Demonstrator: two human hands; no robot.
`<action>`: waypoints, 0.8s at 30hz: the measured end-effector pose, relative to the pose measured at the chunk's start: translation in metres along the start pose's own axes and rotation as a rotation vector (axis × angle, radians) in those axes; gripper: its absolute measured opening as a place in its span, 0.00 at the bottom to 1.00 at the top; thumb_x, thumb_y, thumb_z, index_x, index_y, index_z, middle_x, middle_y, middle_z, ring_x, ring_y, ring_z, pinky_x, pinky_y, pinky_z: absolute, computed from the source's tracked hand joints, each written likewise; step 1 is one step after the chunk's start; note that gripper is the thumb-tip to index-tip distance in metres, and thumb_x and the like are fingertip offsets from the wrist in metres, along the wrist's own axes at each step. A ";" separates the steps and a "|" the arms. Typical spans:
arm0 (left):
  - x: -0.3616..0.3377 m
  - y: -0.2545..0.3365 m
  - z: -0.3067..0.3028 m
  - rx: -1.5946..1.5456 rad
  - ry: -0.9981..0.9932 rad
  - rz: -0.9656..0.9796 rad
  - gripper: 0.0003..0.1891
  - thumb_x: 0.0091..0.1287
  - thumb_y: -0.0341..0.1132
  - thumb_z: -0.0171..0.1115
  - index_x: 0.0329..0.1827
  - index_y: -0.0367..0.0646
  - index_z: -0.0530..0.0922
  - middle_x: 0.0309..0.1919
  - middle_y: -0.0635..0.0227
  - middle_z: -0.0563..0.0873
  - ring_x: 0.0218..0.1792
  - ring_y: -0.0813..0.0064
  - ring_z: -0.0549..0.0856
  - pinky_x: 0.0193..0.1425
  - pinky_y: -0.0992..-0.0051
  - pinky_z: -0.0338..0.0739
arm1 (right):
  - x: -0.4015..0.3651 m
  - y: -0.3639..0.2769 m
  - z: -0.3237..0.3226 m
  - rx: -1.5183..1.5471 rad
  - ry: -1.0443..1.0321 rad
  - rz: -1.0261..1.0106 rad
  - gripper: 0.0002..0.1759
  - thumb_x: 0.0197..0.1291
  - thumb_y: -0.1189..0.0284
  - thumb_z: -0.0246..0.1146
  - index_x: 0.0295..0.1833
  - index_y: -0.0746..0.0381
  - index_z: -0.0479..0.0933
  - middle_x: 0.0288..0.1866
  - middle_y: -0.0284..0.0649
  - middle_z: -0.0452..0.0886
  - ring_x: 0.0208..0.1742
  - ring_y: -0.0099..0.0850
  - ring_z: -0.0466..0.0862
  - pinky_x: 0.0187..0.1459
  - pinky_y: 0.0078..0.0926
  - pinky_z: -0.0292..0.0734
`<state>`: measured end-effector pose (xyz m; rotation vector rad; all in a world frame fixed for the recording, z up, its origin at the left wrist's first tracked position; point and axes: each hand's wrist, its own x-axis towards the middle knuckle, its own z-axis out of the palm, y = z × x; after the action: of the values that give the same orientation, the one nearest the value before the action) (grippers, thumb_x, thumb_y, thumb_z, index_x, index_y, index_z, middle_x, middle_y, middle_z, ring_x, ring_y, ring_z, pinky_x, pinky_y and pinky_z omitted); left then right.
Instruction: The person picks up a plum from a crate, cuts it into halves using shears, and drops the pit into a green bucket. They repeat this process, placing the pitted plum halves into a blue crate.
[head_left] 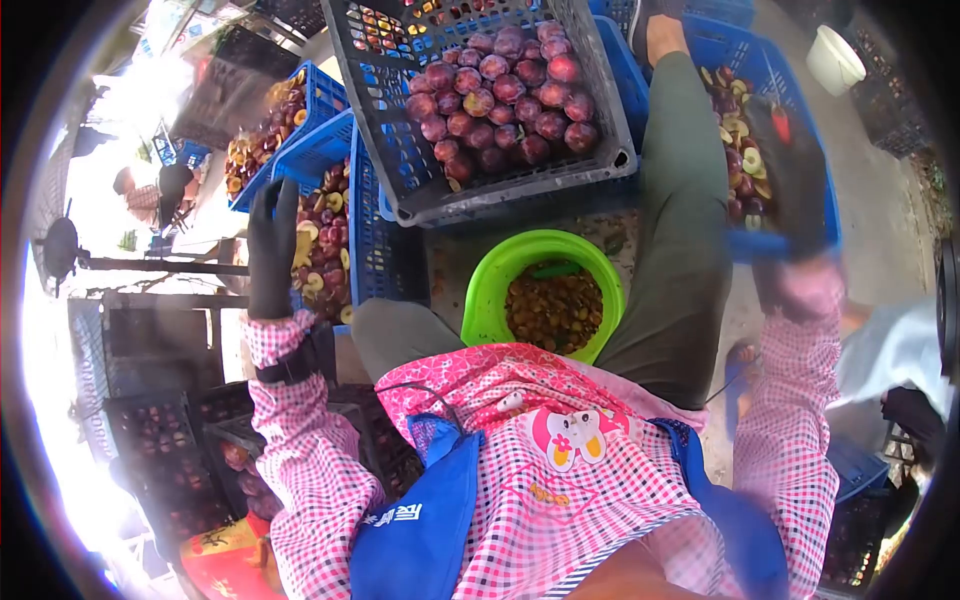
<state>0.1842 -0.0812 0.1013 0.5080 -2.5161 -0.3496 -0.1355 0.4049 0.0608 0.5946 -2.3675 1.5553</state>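
Observation:
My left hand, in a black glove, is raised beside a blue crate of plums and halved plums. Its fingers stretch upward, slightly apart, with nothing visible in them. My right hand, also black-gloved and smeared by motion, is over another blue crate of cut plums. A small red patch shows at this hand; I cannot make out what it is. Ahead of me a tilted black crate holds whole purple plums.
Between my legs stands a bright green basin with brown plum pits and a green object. More cut plums fill a crate at far left. Dark crates stand lower left. A white bucket is upper right; a person's sleeve shows at right.

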 end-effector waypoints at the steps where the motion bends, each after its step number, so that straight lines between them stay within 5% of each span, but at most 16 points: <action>1: 0.024 0.034 0.006 -0.140 -0.048 -0.083 0.17 0.71 0.39 0.58 0.56 0.35 0.77 0.46 0.56 0.85 0.44 0.69 0.85 0.51 0.73 0.77 | -0.007 -0.011 0.005 0.018 -0.021 0.014 0.18 0.62 0.62 0.66 0.49 0.64 0.81 0.38 0.42 0.85 0.37 0.28 0.83 0.42 0.27 0.76; 6: 0.108 0.092 0.143 -0.204 -0.472 -0.167 0.28 0.65 0.53 0.61 0.59 0.37 0.78 0.49 0.50 0.85 0.50 0.56 0.85 0.60 0.64 0.74 | -0.018 -0.023 0.021 -0.036 -0.042 0.004 0.15 0.62 0.65 0.66 0.47 0.65 0.81 0.35 0.42 0.85 0.35 0.26 0.83 0.39 0.26 0.76; 8: 0.136 0.045 0.224 0.033 -0.555 0.124 0.30 0.65 0.56 0.58 0.59 0.39 0.77 0.49 0.47 0.84 0.51 0.50 0.84 0.60 0.60 0.74 | -0.022 -0.025 0.015 -0.004 -0.122 -0.056 0.13 0.61 0.66 0.67 0.46 0.64 0.81 0.33 0.43 0.84 0.33 0.25 0.83 0.38 0.26 0.76; 12: 0.167 0.029 0.312 0.129 -0.771 0.182 0.27 0.67 0.53 0.55 0.59 0.39 0.77 0.50 0.52 0.84 0.51 0.54 0.84 0.59 0.61 0.75 | -0.030 -0.010 0.011 -0.253 -0.042 -0.177 0.14 0.58 0.66 0.70 0.44 0.64 0.82 0.30 0.45 0.83 0.29 0.29 0.82 0.34 0.27 0.76; 16: 0.180 0.031 0.318 -0.051 -0.861 0.127 0.24 0.70 0.49 0.53 0.59 0.39 0.77 0.50 0.57 0.85 0.50 0.57 0.85 0.58 0.62 0.76 | -0.035 -0.023 0.016 -0.275 -0.085 -0.322 0.14 0.60 0.66 0.68 0.47 0.62 0.77 0.30 0.44 0.81 0.27 0.36 0.81 0.32 0.32 0.75; 20: 0.139 0.103 0.229 -0.874 -0.921 -0.371 0.21 0.73 0.46 0.50 0.59 0.39 0.76 0.50 0.61 0.85 0.49 0.60 0.85 0.57 0.64 0.77 | -0.050 -0.049 0.030 -0.030 -0.110 -0.275 0.12 0.64 0.67 0.64 0.49 0.61 0.75 0.31 0.45 0.80 0.29 0.39 0.82 0.32 0.32 0.74; 21: 0.120 0.123 0.201 -0.873 -0.918 -0.366 0.21 0.73 0.46 0.50 0.59 0.39 0.76 0.50 0.61 0.85 0.49 0.60 0.85 0.57 0.64 0.77 | -0.060 -0.059 0.033 0.121 -0.208 -0.226 0.11 0.66 0.67 0.62 0.49 0.61 0.74 0.31 0.47 0.79 0.31 0.41 0.82 0.32 0.33 0.73; 23: 0.058 0.183 0.143 -1.535 -0.966 -0.488 0.19 0.76 0.44 0.47 0.59 0.42 0.75 0.52 0.66 0.83 0.51 0.67 0.83 0.59 0.66 0.77 | -0.089 -0.077 0.042 0.279 -0.313 -0.173 0.11 0.68 0.67 0.60 0.49 0.62 0.74 0.32 0.48 0.79 0.32 0.43 0.82 0.33 0.34 0.73; 24: 0.033 0.191 0.140 -1.534 -0.959 -0.492 0.19 0.76 0.44 0.47 0.59 0.42 0.75 0.52 0.66 0.83 0.51 0.67 0.83 0.59 0.66 0.77 | -0.106 -0.082 0.049 0.392 -0.404 -0.051 0.10 0.69 0.67 0.59 0.49 0.62 0.73 0.32 0.48 0.79 0.32 0.44 0.82 0.33 0.34 0.73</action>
<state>0.0264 0.0956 0.0677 0.2623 -1.8487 -2.8375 -0.0029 0.3523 0.0633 1.1391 -2.2881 2.0567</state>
